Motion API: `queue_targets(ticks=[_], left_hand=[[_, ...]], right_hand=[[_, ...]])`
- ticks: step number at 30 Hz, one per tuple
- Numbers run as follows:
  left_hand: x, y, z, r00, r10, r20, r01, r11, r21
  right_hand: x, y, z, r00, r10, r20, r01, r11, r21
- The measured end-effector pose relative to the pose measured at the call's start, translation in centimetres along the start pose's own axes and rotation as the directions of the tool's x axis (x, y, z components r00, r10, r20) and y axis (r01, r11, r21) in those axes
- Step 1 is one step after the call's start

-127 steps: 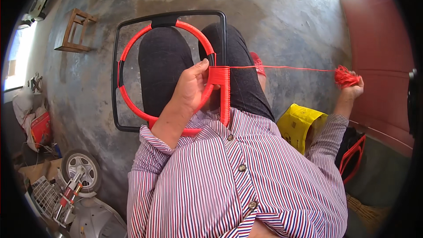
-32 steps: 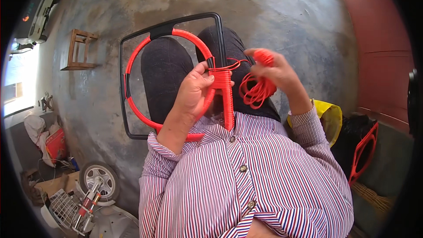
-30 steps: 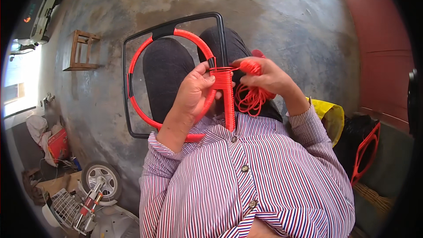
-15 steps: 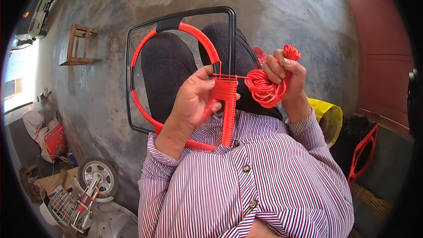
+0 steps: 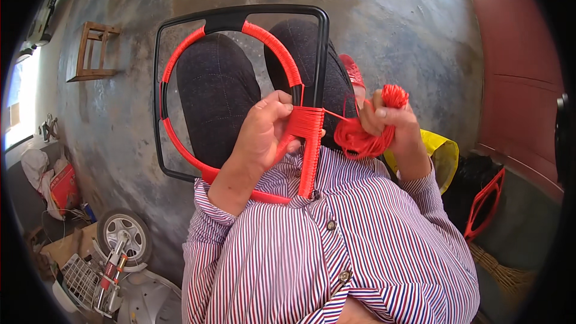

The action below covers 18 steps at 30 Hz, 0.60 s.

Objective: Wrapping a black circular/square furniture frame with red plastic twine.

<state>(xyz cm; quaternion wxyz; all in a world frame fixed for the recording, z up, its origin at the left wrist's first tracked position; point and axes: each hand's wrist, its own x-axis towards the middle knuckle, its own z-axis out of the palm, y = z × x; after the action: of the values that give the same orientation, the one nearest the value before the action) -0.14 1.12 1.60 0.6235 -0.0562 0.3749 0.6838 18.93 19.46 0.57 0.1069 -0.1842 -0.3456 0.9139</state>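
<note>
A black frame [image 5: 240, 11] with a ring inside it rests over my lap, tilted toward me. Red cord wrapping [image 5: 311, 138] covers much of the ring and a stretch of the right side bar. My left hand [image 5: 264, 126] grips the wrapped part where ring and bar meet, thumb on top. Off to the right, my right hand [image 5: 393, 123] is closed around a bundle of red cord [image 5: 360, 139]; loops hang below the fist and a tuft sticks out above it. One strand runs from the bundle to the bar's wrapping.
A wooden stool [image 5: 90, 54] stands on the concrete floor at far left. Lower left are a scooter wheel [image 5: 124, 237] and a red bag [image 5: 65, 189]. To my right lie a yellow bag [image 5: 443, 156], a black bag with a red-wrapped frame [image 5: 487, 204], and a straw broom [image 5: 501, 270].
My right hand has moved slightly down with the cord bundle, and the strand now slants down to it. The frame has shifted a little left in view.
</note>
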Motion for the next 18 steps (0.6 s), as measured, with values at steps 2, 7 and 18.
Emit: queue_targets(ticks=[2, 7, 18], left_hand=[[0.0, 0.1, 0.4, 0.999, -0.001, -0.05, 0.001, 1.0, -0.005], [0.0, 0.8, -0.7, 0.999, 0.047, 0.0, -0.047, 0.999, -0.019], [-0.4, 0.8, -2.3, 1.0, 0.003, -0.014, -0.003, 0.999, -0.036]], right_hand=[[-0.8, 0.2, 0.9, 0.998, 0.05, 0.033, -0.051, 0.998, 0.028], [-0.2, 0.4, 0.6, 0.975, -0.055, -0.215, 0.052, 0.998, -0.023], [1.5, -0.6, 3.7, 0.989, 0.042, -0.141, -0.109, 0.854, -0.51]])
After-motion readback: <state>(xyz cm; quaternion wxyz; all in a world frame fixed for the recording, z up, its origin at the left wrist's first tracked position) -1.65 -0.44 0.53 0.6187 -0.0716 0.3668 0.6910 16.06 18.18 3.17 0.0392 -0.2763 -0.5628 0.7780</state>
